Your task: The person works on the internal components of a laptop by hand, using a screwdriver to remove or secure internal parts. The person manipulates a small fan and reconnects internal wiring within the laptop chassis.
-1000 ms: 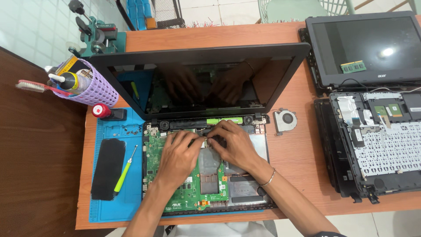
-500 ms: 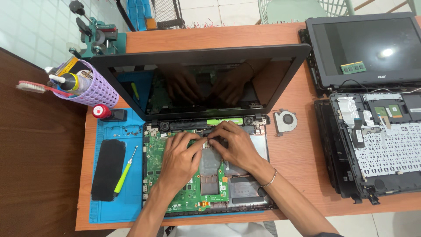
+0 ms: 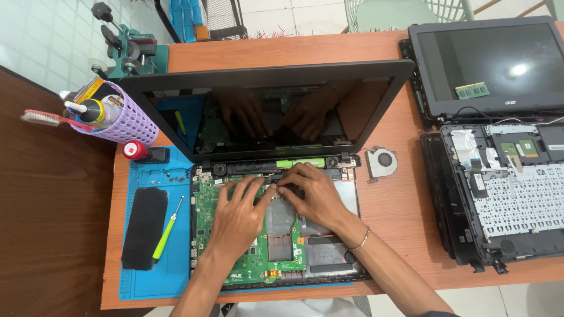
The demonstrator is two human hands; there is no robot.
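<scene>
An opened black laptop (image 3: 376, 94) lies in front of me with its keyboard cover off, and its green motherboard (image 3: 205, 205) is bare. My left hand (image 3: 238, 214) rests flat on the board, fingers reaching toward the hinge. My right hand (image 3: 311, 191) lies beside it, a thin bracelet on the wrist. The fingertips of both hands meet on a small part at the top of the board, just below the hinge bar; the part itself is hidden under them. Whether either hand grips it I cannot tell.
A blue work mat (image 3: 147, 276) at the left carries a black phone (image 3: 144, 226) and a green-handled screwdriver (image 3: 167, 232). A purple tool basket (image 3: 126, 120) stands behind it. A loose fan (image 3: 380, 161) lies right of the laptop. A second dismantled laptop (image 3: 499, 70) with a keyboard panel (image 3: 517, 199) fills the right side.
Both hands have stayed on the same spot near the hinge; only the fingers shifted slightly.
</scene>
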